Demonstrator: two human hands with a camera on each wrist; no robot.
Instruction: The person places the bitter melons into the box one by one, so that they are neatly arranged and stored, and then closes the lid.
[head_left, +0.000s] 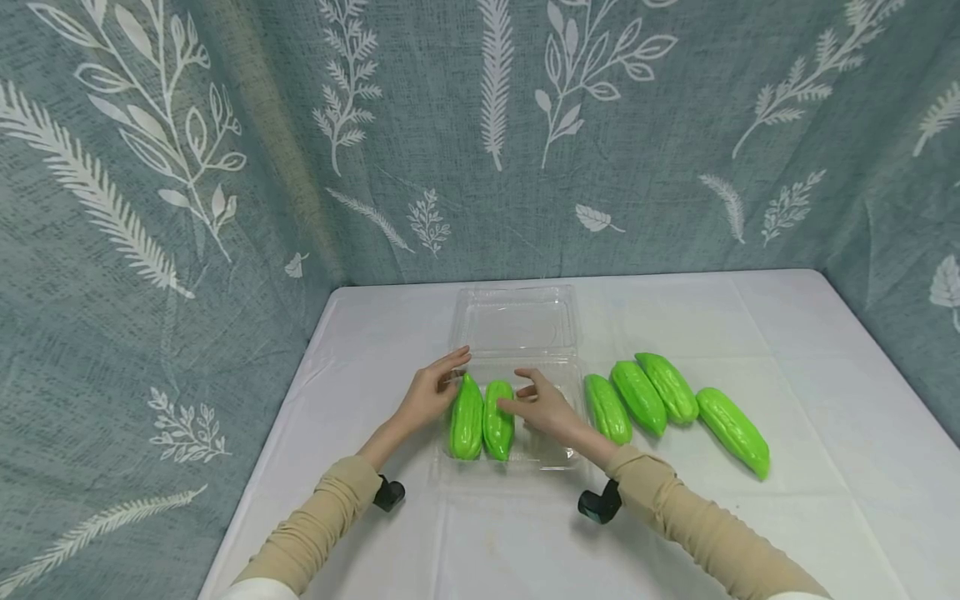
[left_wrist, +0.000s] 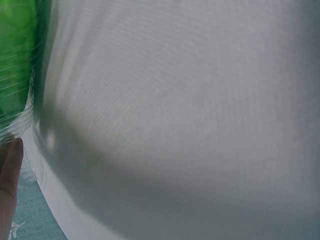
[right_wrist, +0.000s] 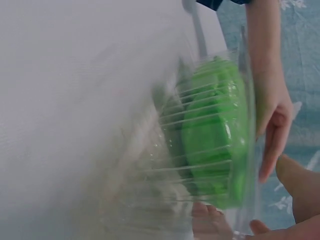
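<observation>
A clear plastic clamshell box (head_left: 551, 460) stands with its lid (head_left: 516, 323) folded back. Inside, on its left side, lie two bright green bitter melons, the outer one (head_left: 467, 423) beside the inner one (head_left: 498, 433). My left hand (head_left: 429, 393) rests along the box's left wall, fingers extended; in the left wrist view a fingertip (left_wrist: 15, 152) is right at the clear rim. Over the box, my right hand (head_left: 549, 410) has its fingers loosely bent, and its thumb overlaps the inner melon. Through the wall, the right wrist view shows green melon (right_wrist: 215, 135).
To the right of the box, several more bitter melons lie on the white-covered table (head_left: 495, 542): one close by the box (head_left: 607, 408), two side by side, and one farther right (head_left: 735, 432). A patterned blue-grey curtain (head_left: 450, 125) surrounds the table's back and sides.
</observation>
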